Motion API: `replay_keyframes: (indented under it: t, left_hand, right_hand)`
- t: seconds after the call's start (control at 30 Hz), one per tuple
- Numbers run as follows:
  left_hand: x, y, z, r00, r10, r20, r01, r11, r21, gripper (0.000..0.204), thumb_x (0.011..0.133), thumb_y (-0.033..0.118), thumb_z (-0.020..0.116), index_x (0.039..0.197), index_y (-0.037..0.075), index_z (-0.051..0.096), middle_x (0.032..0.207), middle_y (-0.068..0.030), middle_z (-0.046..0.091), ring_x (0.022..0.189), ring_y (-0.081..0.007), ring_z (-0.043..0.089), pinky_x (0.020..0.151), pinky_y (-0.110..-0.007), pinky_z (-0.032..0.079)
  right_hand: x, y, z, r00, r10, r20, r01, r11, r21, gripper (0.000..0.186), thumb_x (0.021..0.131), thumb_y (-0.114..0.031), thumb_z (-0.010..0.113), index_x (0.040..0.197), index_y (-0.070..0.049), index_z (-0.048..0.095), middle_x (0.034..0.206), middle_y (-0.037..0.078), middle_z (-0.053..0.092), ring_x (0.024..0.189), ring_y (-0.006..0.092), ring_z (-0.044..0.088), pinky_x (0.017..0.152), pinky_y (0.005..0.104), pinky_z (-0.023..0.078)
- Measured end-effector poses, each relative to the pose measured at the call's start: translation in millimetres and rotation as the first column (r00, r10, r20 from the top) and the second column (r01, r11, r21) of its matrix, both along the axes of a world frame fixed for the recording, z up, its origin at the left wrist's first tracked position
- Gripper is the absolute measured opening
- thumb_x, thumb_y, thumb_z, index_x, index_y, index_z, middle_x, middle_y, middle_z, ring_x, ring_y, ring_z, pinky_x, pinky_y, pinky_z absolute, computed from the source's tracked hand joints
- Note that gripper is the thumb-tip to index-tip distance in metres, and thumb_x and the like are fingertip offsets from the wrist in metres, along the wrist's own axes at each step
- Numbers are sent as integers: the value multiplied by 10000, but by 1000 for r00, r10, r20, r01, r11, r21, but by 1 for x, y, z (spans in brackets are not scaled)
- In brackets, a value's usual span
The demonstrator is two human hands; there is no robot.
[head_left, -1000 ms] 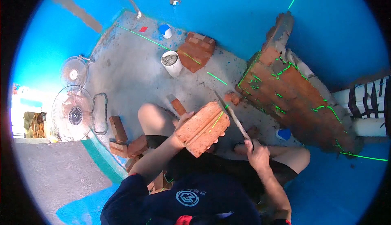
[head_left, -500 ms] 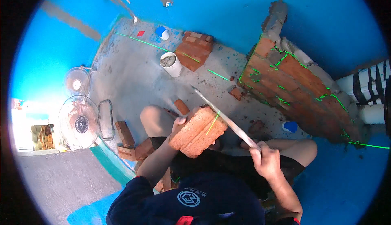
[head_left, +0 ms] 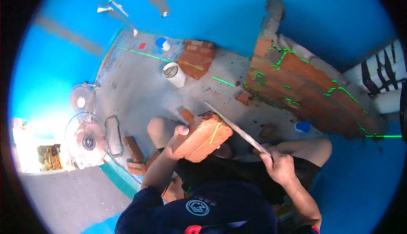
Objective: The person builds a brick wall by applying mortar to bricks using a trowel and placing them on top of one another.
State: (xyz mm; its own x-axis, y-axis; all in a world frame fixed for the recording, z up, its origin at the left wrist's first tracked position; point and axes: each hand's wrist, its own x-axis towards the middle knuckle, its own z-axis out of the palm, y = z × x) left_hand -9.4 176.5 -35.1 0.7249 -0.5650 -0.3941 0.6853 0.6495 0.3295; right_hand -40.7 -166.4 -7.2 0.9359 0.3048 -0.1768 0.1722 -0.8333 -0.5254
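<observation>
My left hand (head_left: 181,131) is wrapped round the far left end of a reddish brick (head_left: 203,140), holding it tilted above my lap. Some of those fingers are hidden behind it. A groove runs along the brick's face, crossed by a green laser line, and dark mortar sits on its far edge. In my right hand (head_left: 280,166) is a long, narrow mortar-smeared trowel (head_left: 242,135), seen nearly edge-on. Its blade slants up and left past the brick's right corner; whether they touch I cannot tell.
A partly built brick wall (head_left: 303,79) stands to the right. Ahead are a white bucket (head_left: 180,80) of grey mortar and a brick stack (head_left: 199,59). Loose bricks (head_left: 134,148) and a fan (head_left: 87,136) are at left. A blue-and-white container (head_left: 302,127) lies near my right knee.
The brick has shifted slightly left and tilted a little. The trowel's tip has dropped nearer to the brick's far edge. The whole view has turned slightly.
</observation>
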Motion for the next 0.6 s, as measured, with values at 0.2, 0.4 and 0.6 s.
replay_keyframes:
  t: [0.2,0.4,0.6]
  left_hand:
    - [26,4,-50,971,-162,178,193,966,-172,1007,614,493,746,1393,-5,349,1313,-246,510,1067,-403,568,920,-508,465]
    - [37,-92,16,972,103,213,-29,945,-326,1226,603,376,903,1515,68,143,1548,-196,200,1308,-401,367,1097,-608,294]
    - [40,-144,-19,911,-371,183,413,797,-441,1206,654,414,876,1522,89,105,1548,-200,174,1414,-386,226,1132,-656,186]
  right_hand:
    - [-38,-43,15,862,-365,-353,435,889,143,399,964,-453,522,939,-65,614,779,231,624,711,430,615,626,490,487]
    - [-163,-129,75,589,-798,-132,756,485,440,322,984,-359,530,890,-59,600,665,33,506,598,107,474,537,308,393]
    - [-325,-170,124,-95,-989,111,961,-120,-250,455,969,-425,524,793,-17,624,647,87,561,619,169,567,588,325,450]
